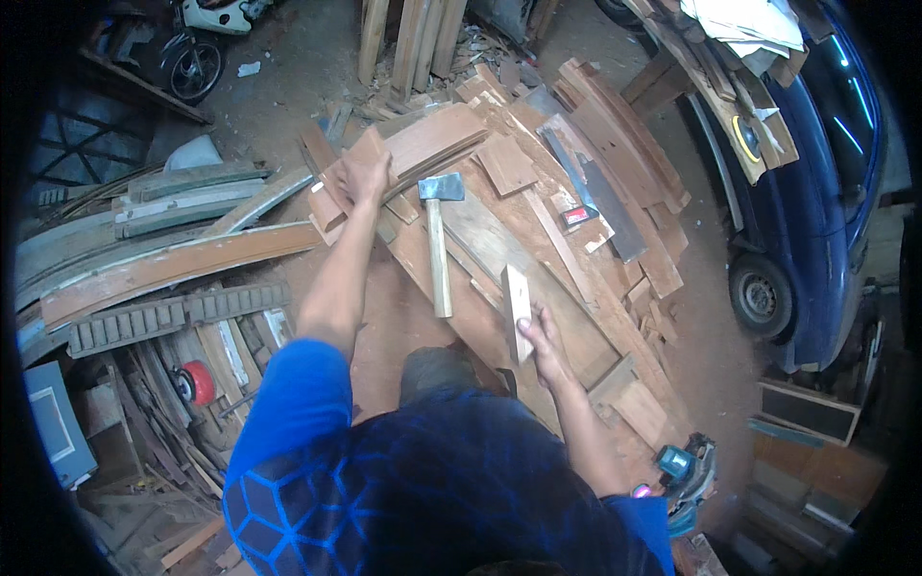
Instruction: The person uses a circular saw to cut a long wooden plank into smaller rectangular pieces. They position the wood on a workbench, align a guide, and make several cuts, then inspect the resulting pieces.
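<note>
My left hand [368, 180] is closed round a reddish-brown wooden board [365, 148] at the far left end of the workbench, beside a stack of similar boards [437, 141]. Part of its grip is hidden behind the wrist. In my right hand [544, 338] is a pale wooden block [516, 305], pinched near its lower end and tilted above the bench. Between my hands a hatchet [439, 252] with a grey metal head and pale wooden handle lies on the workbench [567, 336]. A short flat board [506, 163] lies beyond it.
A small red-and-black box [578, 216] sits among planks on the bench. A teal power saw [680, 470] stands at the near right. Curved timber [182, 269] is piled at left. A blue car [807, 211] is parked at right, a motorbike [197, 62] at far left.
</note>
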`<action>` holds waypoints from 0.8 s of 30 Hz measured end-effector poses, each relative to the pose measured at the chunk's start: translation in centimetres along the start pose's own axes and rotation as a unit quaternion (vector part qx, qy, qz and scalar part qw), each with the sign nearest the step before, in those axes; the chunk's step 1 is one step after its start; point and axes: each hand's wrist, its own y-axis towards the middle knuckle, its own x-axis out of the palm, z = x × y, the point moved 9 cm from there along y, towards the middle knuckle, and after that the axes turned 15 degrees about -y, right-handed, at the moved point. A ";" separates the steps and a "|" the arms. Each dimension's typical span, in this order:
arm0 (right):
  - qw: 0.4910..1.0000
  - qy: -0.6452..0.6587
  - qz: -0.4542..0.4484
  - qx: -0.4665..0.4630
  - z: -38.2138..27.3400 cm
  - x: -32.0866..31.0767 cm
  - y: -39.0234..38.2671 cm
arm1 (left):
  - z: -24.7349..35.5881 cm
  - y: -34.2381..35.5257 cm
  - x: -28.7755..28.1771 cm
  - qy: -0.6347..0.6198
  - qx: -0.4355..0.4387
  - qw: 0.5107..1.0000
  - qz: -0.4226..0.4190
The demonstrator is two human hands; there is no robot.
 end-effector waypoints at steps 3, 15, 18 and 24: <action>0.991 -0.001 0.093 -0.091 -5.2 -1.1 2.2 | 3.2 -9.6 4.6 -0.476 -0.088 0.842 -0.240; 0.923 -0.326 -0.015 -0.206 -12.8 1.6 -1.2 | 15.6 -31.2 1.5 -0.530 -0.298 0.605 -0.514; 0.782 -0.544 0.103 -0.287 -16.7 -0.2 -4.5 | 16.4 -33.2 1.9 -0.499 -0.322 0.570 -0.568; 0.788 -0.481 0.114 -0.367 -17.5 -3.1 -4.8 | 19.1 -38.3 3.1 -0.493 -0.365 0.484 -0.624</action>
